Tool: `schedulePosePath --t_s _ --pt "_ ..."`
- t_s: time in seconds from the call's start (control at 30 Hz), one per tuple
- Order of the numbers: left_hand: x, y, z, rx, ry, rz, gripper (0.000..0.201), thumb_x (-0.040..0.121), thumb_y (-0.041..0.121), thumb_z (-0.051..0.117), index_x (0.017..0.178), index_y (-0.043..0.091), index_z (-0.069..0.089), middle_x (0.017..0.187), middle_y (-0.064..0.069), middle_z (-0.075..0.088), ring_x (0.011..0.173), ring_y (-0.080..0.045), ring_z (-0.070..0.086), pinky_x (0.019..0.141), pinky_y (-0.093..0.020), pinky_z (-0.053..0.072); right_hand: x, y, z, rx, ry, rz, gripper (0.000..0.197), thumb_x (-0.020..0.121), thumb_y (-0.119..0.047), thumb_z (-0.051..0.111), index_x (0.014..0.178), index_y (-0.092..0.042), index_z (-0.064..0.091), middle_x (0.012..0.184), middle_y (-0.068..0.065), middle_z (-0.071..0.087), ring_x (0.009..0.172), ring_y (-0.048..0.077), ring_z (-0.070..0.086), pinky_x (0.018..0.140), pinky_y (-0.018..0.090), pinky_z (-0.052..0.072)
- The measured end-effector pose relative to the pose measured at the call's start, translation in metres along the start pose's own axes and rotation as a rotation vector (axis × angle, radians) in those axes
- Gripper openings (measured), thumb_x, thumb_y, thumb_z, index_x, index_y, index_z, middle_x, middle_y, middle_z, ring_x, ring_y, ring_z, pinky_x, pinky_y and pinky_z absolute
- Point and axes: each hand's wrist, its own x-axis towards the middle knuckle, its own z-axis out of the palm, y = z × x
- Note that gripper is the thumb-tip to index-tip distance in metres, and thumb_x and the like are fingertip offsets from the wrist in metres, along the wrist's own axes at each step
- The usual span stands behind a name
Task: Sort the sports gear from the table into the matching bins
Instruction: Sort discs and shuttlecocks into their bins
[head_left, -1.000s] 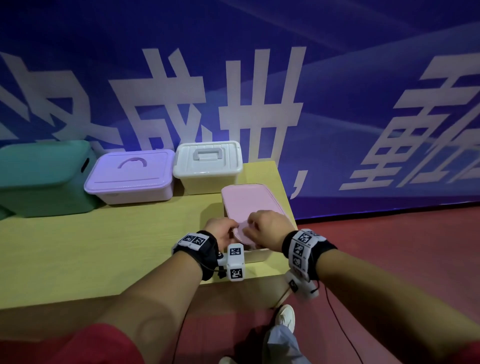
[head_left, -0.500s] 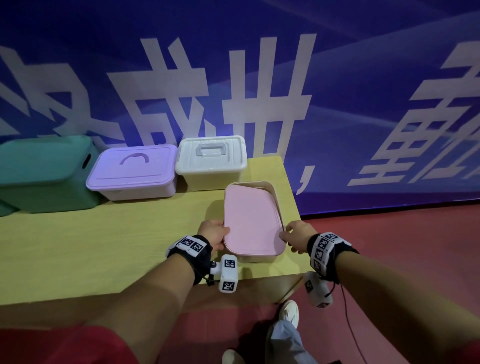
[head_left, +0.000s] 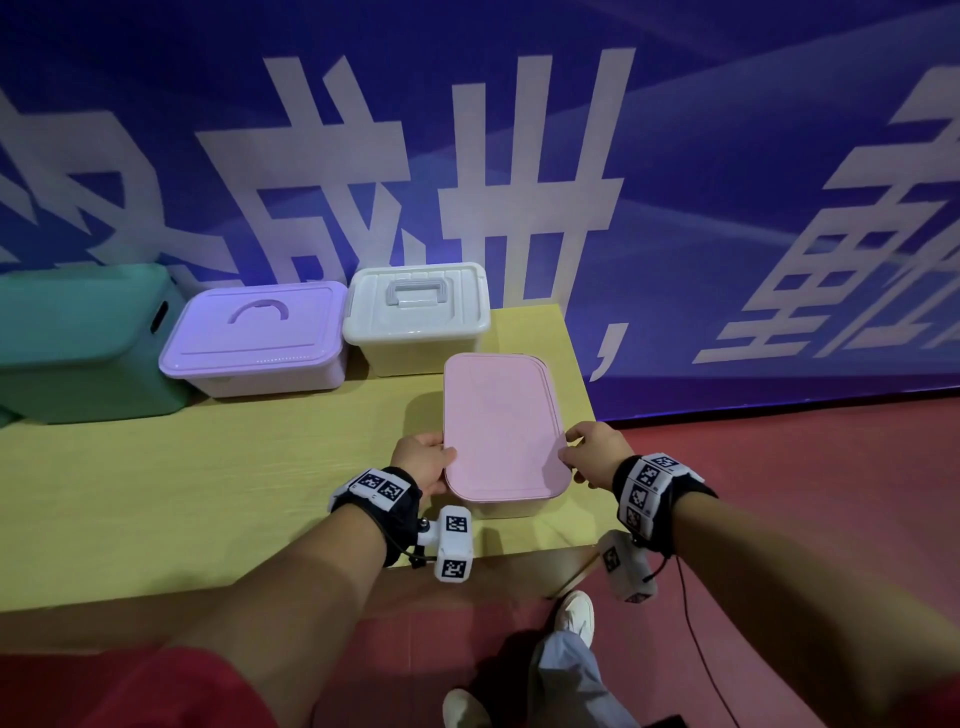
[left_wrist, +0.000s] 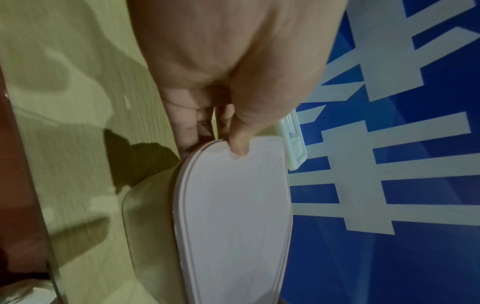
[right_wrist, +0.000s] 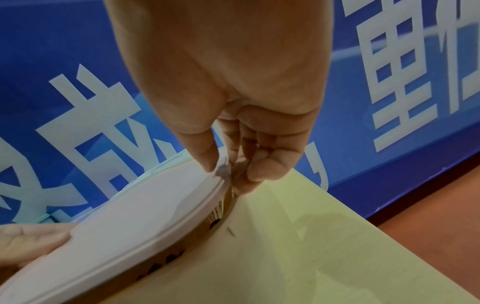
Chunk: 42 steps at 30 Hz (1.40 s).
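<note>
Pink lid (head_left: 501, 426) | sits over its cream bin (head_left: 506, 508) at the table's (head_left: 208, 467) right front corner | my left hand (head_left: 423, 462) pinches its left edge, thumb on top | my right hand (head_left: 595, 457) pinches its right edge | lavender bin (head_left: 254, 338), white bin (head_left: 415, 312), green bin (head_left: 78, 338) lined up behind.

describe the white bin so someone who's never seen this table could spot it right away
On the yellow table, a row of lidded bins runs along the blue banner. The white bin is at the right end of that row, beside the purple bin and behind the pink lid. Only it has a grey, squared handle on top.
</note>
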Motion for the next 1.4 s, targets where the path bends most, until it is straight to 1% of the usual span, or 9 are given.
schedulePosePath --t_s 0.13,0.27,0.43,0.53,0.7,0.87,1.1,1.2,1.4 --pt "0.001 0.0 0.002 0.138 0.048 0.05 0.042 0.088 0.0 0.061 0.13 0.003 0.056 0.115 -0.011 0.07 0.099 -0.03 0.068 0.084 -0.046 0.057 0.003 -0.001 0.002 0.003 0.01 0.0 0.027 0.085 -0.015 0.061 0.111 -0.015 0.057 0.082 0.009 0.07 0.062 0.019 0.065 0.049 0.025 0.048" --pt "0.003 0.0 0.002 0.229 0.095 0.131 0.044 0.083 0.0 0.065 0.126 0.005 0.059 0.105 -0.009 0.071 0.091 -0.029 0.069 0.074 -0.049 0.06 0.003 0.002 0.002 0.026 0.035 -0.032 0.026 0.085 -0.014 0.061 0.111 -0.014 0.057 0.079 0.005 0.069 0.062 0.016 0.066 0.05 0.023 0.045" --pt "0.002 0.006 0.004 0.387 0.092 0.191 0.046 0.086 0.006 0.066 0.131 0.012 0.055 0.081 0.0 0.061 0.072 -0.026 0.066 0.065 -0.043 0.06 0.006 0.0 0.001 0.031 0.056 -0.018 0.029 0.087 -0.015 0.06 0.115 -0.014 0.056 0.082 0.007 0.068 0.075 0.024 0.069 0.06 0.032 0.054" --pt "0.002 0.006 0.005 0.472 0.068 0.192 0.054 0.087 0.006 0.064 0.138 0.017 0.051 0.077 0.001 0.058 0.065 -0.024 0.061 0.068 -0.04 0.06 0.007 0.0 0.003 0.014 0.051 0.003 0.034 0.087 -0.014 0.06 0.12 -0.014 0.055 0.086 0.008 0.068 0.079 0.026 0.069 0.066 0.036 0.057" --pt "0.002 0.001 0.003 0.517 0.02 0.164 0.067 0.086 0.0 0.062 0.146 0.021 0.04 0.083 0.002 0.056 0.068 -0.026 0.063 0.066 -0.04 0.06 0.006 0.0 0.005 -0.021 0.014 0.022 0.044 0.085 -0.011 0.062 0.127 -0.017 0.051 0.085 0.009 0.069 0.079 0.024 0.069 0.064 0.035 0.058" --pt "0.001 0.001 0.002 0.512 0.026 0.159 0.07 0.084 -0.003 0.063 0.146 0.019 0.041 0.084 0.001 0.059 0.081 -0.031 0.069 0.07 -0.043 0.061 0.004 -0.001 0.004 -0.054 -0.015 0.02 0.051 0.082 -0.011 0.063 0.129 -0.019 0.047 0.081 0.009 0.071 0.064 0.02 0.063 0.057 0.03 0.055" --pt "0.001 -0.002 0.004 0.505 0.04 0.166 0.07 0.082 -0.006 0.065 0.145 0.017 0.043 0.083 0.0 0.06 0.078 -0.028 0.068 0.068 -0.042 0.061 0.002 0.0 0.002 -0.019 -0.04 0.008 0.051 0.083 -0.004 0.064 0.13 -0.015 0.046 0.082 0.01 0.067 0.06 0.018 0.064 0.052 0.027 0.055" --pt "0.001 -0.005 0.004 0.501 0.046 0.172 0.07 0.081 -0.006 0.065 0.144 0.018 0.044 0.082 0.0 0.062 0.074 -0.023 0.068 0.066 -0.038 0.061 0.001 0.0 0.002 -0.001 -0.043 0.01 0.052 0.083 -0.001 0.065 0.13 -0.015 0.047 0.082 0.01 0.066 0.055 0.017 0.062 0.047 0.024 0.05" --pt "0.004 -0.007 0.005 0.496 0.058 0.166 0.072 0.078 -0.006 0.066 0.143 0.019 0.046 0.082 -0.003 0.066 0.074 -0.024 0.069 0.065 -0.039 0.061 0.0 0.002 0.002 0.024 -0.043 0.009 0.051 0.085 -0.001 0.064 0.131 -0.015 0.047 0.08 0.009 0.064 0.05 0.015 0.058 0.041 0.02 0.043"
